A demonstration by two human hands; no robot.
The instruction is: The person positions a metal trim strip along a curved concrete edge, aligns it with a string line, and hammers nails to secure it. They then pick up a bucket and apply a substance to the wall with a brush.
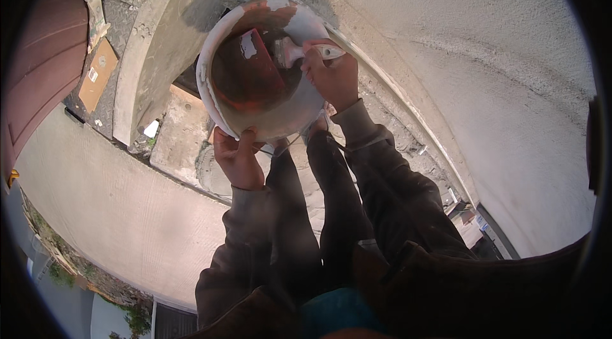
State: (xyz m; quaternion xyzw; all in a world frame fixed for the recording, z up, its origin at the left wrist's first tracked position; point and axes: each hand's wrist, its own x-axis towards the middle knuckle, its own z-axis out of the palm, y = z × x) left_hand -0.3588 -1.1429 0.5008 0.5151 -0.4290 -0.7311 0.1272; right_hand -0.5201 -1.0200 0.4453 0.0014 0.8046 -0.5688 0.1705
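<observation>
A white bucket (290,122) with reddish smears hangs in front of me, its mouth facing up. My left hand (240,159) grips the near-left part of its rim, with the thumb over the edge. A paintbrush (292,52) with a pale handle is pinched in my right hand (335,77) over the right side of the bucket, bristles pointing left into it. Inside, a flat red piece (255,61) with a white patch leans against the dark, red-stained interior. The bucket's bottom is too dark to make out.
A rough pale plastered wall (510,103) curves along the right. Another pale wall (121,192) runs along the left, with a curved concrete edge (137,77) beyond. A piece of cardboard (98,76) lies by a dark red surface (48,52). My feet stand on dusty ground below.
</observation>
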